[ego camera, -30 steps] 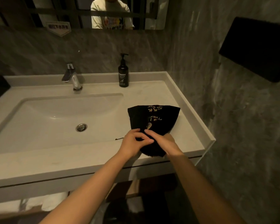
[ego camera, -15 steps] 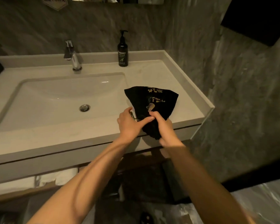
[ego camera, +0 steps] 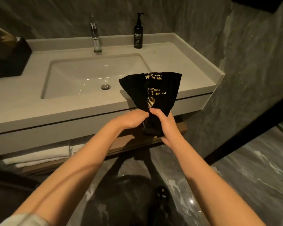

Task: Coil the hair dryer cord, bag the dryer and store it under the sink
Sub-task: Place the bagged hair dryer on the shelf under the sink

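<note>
A black cloth bag (ego camera: 155, 88) with gold print is held up in front of the sink counter's front edge, its wide bottom pointing away from me. My left hand (ego camera: 131, 119) and my right hand (ego camera: 166, 126) both grip its gathered neck, thumbs meeting. The hair dryer and its cord are hidden, presumably inside the bag. Below the counter (ego camera: 194, 74) runs a wooden shelf (ego camera: 178, 128).
The white basin (ego camera: 82, 74) with a chrome tap (ego camera: 96, 38) sits at the middle. A black pump bottle (ego camera: 138, 32) stands at the back right. A black box (ego camera: 8, 59) is on the left. Folded white towels (ego camera: 39, 156) lie on the shelf. Dark marble floor is below.
The bag has been lifted off the counter top and pulled toward me, past the front edge. Both hands stayed closed on its neck. The view has tilted down toward the floor.
</note>
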Demonstrator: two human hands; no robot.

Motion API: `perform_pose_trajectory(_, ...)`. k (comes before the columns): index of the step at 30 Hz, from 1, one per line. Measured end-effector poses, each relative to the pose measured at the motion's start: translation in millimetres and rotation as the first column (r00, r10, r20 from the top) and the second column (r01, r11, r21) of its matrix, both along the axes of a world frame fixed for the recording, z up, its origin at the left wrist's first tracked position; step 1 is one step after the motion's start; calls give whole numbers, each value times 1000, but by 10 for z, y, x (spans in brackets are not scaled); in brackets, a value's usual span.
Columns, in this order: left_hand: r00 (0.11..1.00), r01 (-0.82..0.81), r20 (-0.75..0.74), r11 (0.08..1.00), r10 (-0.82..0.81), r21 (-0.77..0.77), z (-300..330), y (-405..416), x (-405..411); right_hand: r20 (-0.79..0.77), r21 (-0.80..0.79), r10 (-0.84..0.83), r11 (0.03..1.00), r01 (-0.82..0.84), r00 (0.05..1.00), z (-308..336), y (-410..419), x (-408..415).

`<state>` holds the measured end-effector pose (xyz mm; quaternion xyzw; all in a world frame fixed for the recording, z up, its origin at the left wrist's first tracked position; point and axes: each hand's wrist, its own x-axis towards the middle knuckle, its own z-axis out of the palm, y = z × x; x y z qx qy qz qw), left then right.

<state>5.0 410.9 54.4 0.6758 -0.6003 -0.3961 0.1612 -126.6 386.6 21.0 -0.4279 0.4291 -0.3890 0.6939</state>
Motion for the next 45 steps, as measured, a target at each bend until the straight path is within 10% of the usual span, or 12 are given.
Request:
perform_pose_trajectory(6, 808, 186, 583, 976, -85, -115, -168, 472, 5, -165, -40, 130, 990, -138, 978, -73, 450, -39)
perform_pose_trajectory(13, 993, 54, 114, 972, -29, -227, -623, 837, 82, -316, 32, 21, 999, -12, 949, -609, 734, -371)
perform_pose_trajectory(19, 921, -239, 191, 879, 340, -412, -1086, 723, 7, -398, 135, -12, 988, 71, 917, -1152, 957, -716)
perform_pose_trajectory(30, 742, 54, 478, 669, 470, -741, -1450, -243, 179, -432, 206, 105, 978, -15, 896, -2125, 491, -620)
perform_pose_trajectory(45, 456, 295, 388, 275, 801, -915, -1946, -1345, 634, -346, 80, 167, 986, -149, 923, -3225, -761, 181)
